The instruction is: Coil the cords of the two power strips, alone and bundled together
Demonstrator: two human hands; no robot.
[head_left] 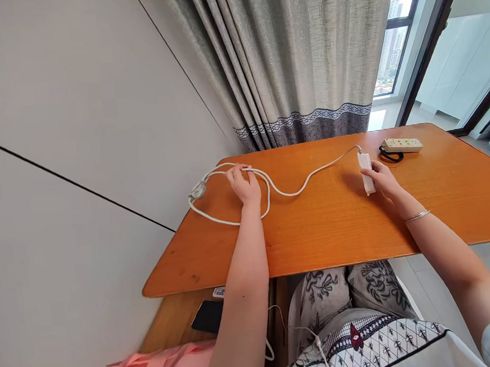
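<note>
The left hand [245, 184] is resting on the orange bench [337, 221] with its fingers closed around the white cable [288, 192], pinching it where the line is looping back on itself. The right hand [381, 177] is lying partly curled against the white adapter block [366, 171] at the cable's far end, fingers touching its side rather than wrapping it fully. The cable is snaking loosely between the two hands, and its loop is passing a small inline switch [198, 190] near the bench's left edge. A power strip [402, 145] is sitting just behind the adapter. Judging from this, the slack loop could be twisting into a knot if pulled, and the lightly held adapter could be sliding off the bench
</note>
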